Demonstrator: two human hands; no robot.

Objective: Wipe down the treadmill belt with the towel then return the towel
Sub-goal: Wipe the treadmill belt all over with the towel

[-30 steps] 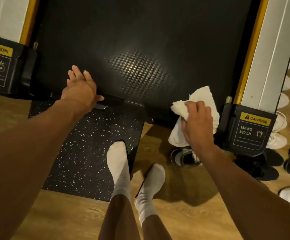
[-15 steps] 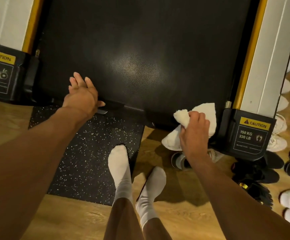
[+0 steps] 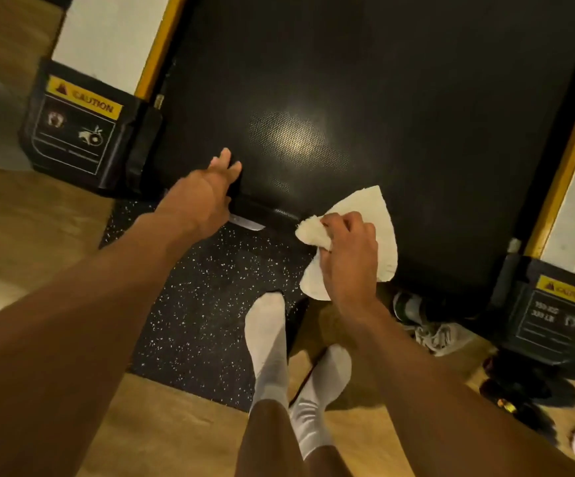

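Note:
The black treadmill belt fills the upper middle of the head view, with a bright glare spot near its rear end. My right hand is shut on a crumpled white towel, which lies against the belt's rear edge and hangs partly over it. My left hand rests flat on the rear left edge of the belt, fingers spread, holding nothing.
Black end caps with yellow caution labels sit at the rear left and rear right. A speckled black mat lies under the treadmill on a wooden floor. My socked feet stand below. Shoes crowd the right side.
My right hand has slid the towel leftward along the belt's rear edge, away from the right end cap. The view has tilted and shifted right. My left hand has stayed on the edge.

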